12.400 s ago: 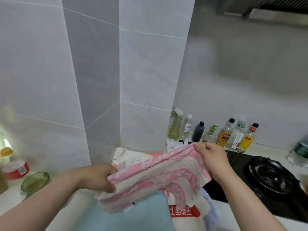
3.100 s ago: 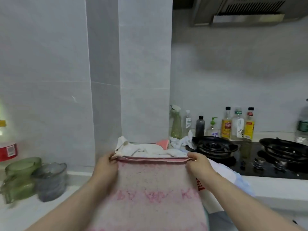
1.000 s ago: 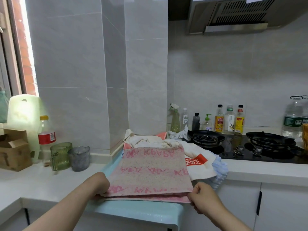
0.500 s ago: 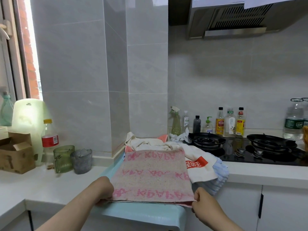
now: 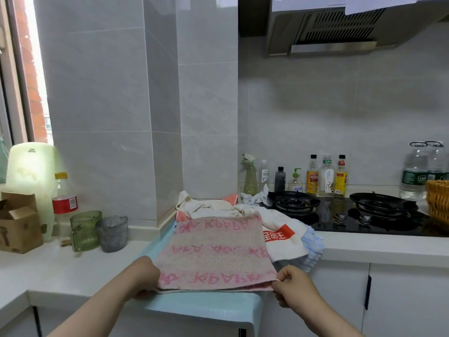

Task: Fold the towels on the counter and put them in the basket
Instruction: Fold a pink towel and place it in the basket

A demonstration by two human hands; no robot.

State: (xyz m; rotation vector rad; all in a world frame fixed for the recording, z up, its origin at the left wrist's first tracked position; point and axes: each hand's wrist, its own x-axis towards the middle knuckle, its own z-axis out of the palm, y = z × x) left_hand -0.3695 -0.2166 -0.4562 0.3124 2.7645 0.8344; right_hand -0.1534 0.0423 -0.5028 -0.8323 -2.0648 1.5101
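A folded pink patterned towel lies flat on a light blue towel that hangs over the counter's front edge. My left hand holds its near left corner, and my right hand pinches its near right corner. Behind it lies a heap of other towels: a cream one, a white one with a red label and a pale blue one. A woven wicker basket stands at the far right edge, partly cut off.
A black gas stove with two burners sits right of the towels, with several bottles behind it. On the left counter stand a green cup, a grey cup, a red-labelled bottle and a cardboard box.
The folded pink towel has been drawn slightly toward the counter's front edge, with both hands staying at its near corners. The camera view shifted a little.
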